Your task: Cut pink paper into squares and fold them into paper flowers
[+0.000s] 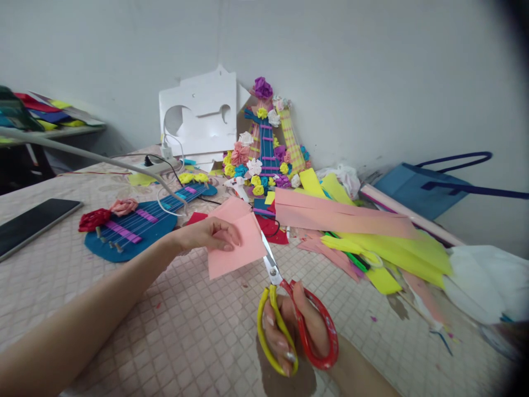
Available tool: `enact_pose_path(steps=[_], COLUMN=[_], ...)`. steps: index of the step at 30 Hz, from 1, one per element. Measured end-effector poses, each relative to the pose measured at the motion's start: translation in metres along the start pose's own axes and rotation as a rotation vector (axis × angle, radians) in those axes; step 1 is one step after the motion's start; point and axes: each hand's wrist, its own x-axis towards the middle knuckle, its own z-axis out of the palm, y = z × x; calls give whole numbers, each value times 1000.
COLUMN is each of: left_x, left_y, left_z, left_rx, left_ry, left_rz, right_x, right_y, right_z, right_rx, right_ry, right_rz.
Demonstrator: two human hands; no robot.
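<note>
My left hand [217,234] pinches a folded pink sheet of crepe paper [237,253] above the table, fingers closed over its left part. Scissors [273,272] with one red and one yellow handle are in my right hand [285,325], fingers and thumb through the loops. Their blades are slightly apart and lie at the right edge of the pink paper. Left of my left hand lies a blue paper guitar [136,226] with purple strips, white strings, and a red and a pink paper flower.
Long pink [343,212] and yellow paper strips [413,256] pile up on the right, before a blue bag [421,187]. Flower-decorated paper guitars [266,143] and a white cut-out board [202,118] lean at the wall. A phone [37,223] lies left; a pale cable [103,151] crosses there.
</note>
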Motion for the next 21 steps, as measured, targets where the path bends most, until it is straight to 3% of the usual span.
enact_pose_path(steps=[10,21], left_x=[0,1], left_y=[1,5], left_z=[0,3], left_rx=[-30,-10], left_ry=[3,-7], left_rz=[3,37], right_x=[3,2], right_y=[3,4], right_z=[-1,0], right_rx=[30,-1], right_ry=[22,57], right_rz=[-59,-33])
